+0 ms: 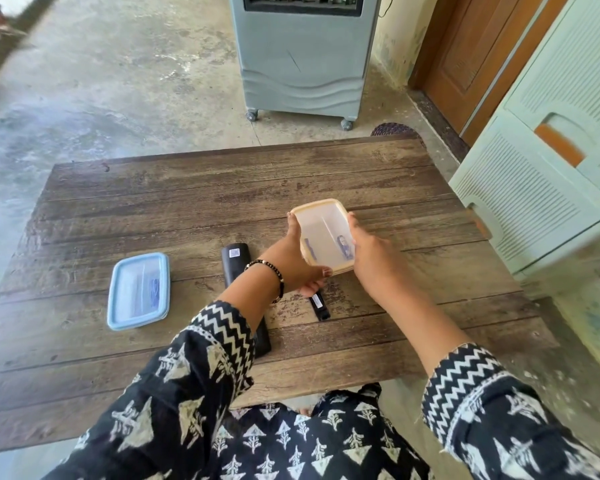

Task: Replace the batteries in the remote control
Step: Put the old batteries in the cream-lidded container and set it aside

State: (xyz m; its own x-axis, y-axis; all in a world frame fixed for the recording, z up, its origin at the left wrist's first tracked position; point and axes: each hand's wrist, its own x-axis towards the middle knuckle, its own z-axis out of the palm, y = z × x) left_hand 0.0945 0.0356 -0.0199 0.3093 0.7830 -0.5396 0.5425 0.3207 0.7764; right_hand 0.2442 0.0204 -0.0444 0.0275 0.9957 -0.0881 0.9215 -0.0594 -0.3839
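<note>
a light blue lidded clear plastic box (138, 291) lies at the left of the brown wooden plank tabletop (201, 188); right of it a long black remote control (236, 261) lies back-up, partly under the left forearm; the left hand (293, 263) and right hand (371, 263) grip opposite sides of a cream-rimmed translucent plastic box (323, 235) tilted above the tabletop, blue-marked batteries (344, 247) inside; a small black battery cover (319, 306) lies just below the hands.
</note>
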